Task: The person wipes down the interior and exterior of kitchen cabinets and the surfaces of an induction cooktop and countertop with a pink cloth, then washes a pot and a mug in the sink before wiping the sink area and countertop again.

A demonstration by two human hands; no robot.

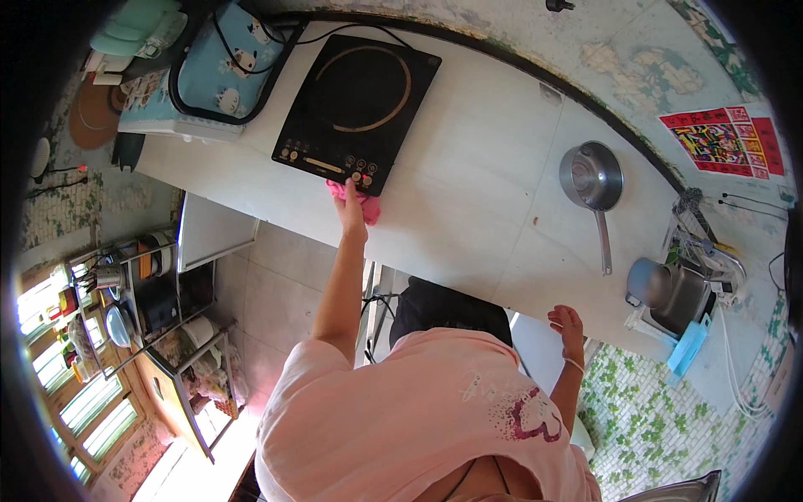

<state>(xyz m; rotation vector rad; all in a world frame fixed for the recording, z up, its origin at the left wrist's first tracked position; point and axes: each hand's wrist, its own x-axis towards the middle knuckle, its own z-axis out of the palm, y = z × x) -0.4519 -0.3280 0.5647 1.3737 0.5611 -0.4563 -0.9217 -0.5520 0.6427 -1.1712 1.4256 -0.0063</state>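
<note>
A black induction cooktop [355, 96] lies on the white counter, its control panel toward me with a small red light lit. At the panel's front edge, my left hand [353, 219] is closed on a bright pink cloth [371, 209]. One finger reaches onto the panel beside the buttons; I cannot tell whether it presses one. The cloth bunches under the fingers, partly hidden by them. Off to the right, beside the counter's front edge, my right hand [568, 325] hangs with loosely bent fingers and holds nothing.
A steel saucepan [592, 176] stands at the right of the counter, handle toward me. Farther right are a small sink [682, 299] and a light blue cloth [689, 345]. A blue patterned cover [226, 71] sits left of the cooktop. Metal shelves [138, 289] stand at the left.
</note>
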